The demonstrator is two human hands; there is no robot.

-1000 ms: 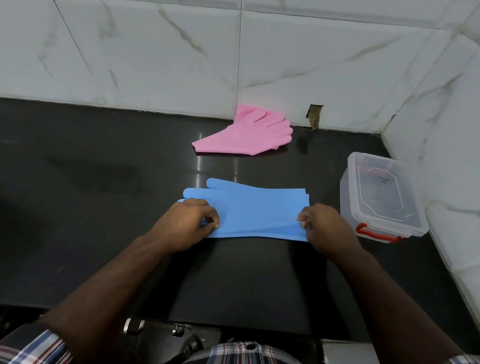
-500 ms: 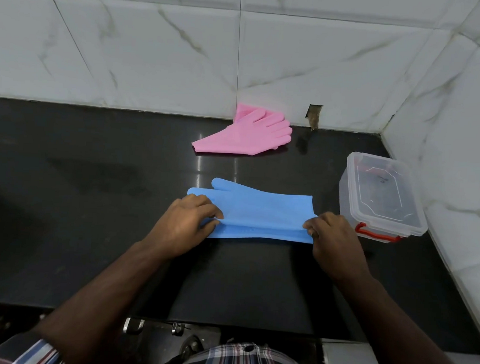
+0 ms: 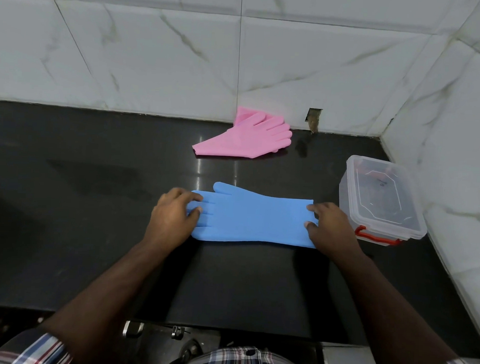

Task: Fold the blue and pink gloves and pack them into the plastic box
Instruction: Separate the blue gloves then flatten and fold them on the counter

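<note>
The blue gloves (image 3: pixel 255 219) lie flat, stacked, across the middle of the black counter (image 3: pixel 83 203), fingers to the left and cuff to the right. My left hand (image 3: pixel 173 216) holds the finger end with curled fingers and thumb. My right hand (image 3: pixel 331 227) holds the cuff end the same way. The pink gloves (image 3: pixel 245 139) lie further back against the tiled wall, untouched. The clear plastic box (image 3: pixel 379 199) stands to the right of the blue gloves with its lid on and a red latch facing me.
White marble-tiled walls (image 3: pixel 156 56) close the counter at the back and on the right, just behind the box. The counter's front edge runs below my forearms, with metal fittings (image 3: pixel 133 328) under it.
The blue gloves went from a narrower, partly lifted strip to lying spread flat. Both hands moved slightly apart and away from me with the gloves' ends.
</note>
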